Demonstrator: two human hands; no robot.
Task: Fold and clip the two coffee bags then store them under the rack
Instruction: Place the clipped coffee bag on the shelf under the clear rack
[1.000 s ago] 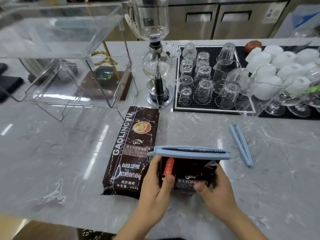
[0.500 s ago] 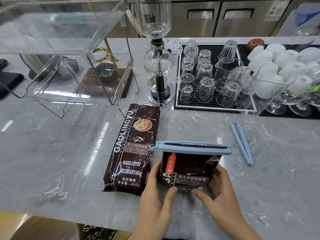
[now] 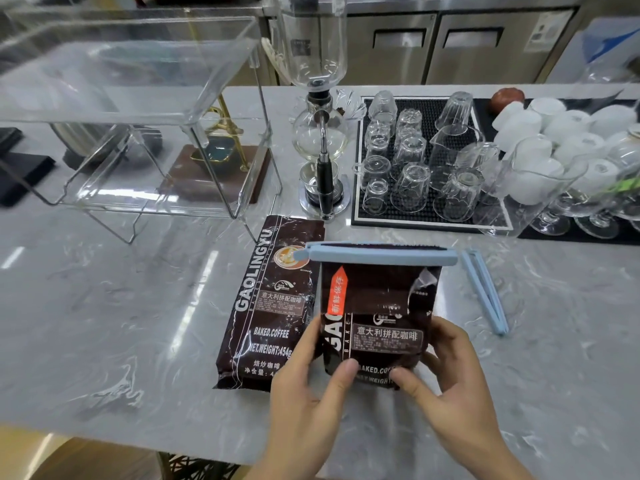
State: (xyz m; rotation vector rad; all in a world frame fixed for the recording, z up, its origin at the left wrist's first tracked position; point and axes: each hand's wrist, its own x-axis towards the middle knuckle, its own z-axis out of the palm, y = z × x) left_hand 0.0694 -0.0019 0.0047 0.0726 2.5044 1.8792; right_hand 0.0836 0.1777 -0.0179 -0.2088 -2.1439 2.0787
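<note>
Both hands are on the clipped bag (image 3: 377, 313), held upright near the front edge of the desk (image 3: 104, 323). The left hand (image 3: 304, 389) wraps its lower left side, fingers curled behind and thumb pressed on the front; the right hand (image 3: 450, 386) grips the lower right the same way, thumb across the label. A blue clip (image 3: 379, 255) is clamped flat along the folded top. Just to the left, touching or nearly so, the second bag (image 3: 270, 306) lies flat, unfolded, its top toward the rack (image 3: 138, 109). The spare clip (image 3: 485, 289) lies on the desk to the right, apart from both bags. The clear rack stands at the back left. Behind sit a siphon brewer (image 3: 320, 133), a mat of upturned glasses (image 3: 415, 161) and white cups (image 3: 554, 140).
</note>
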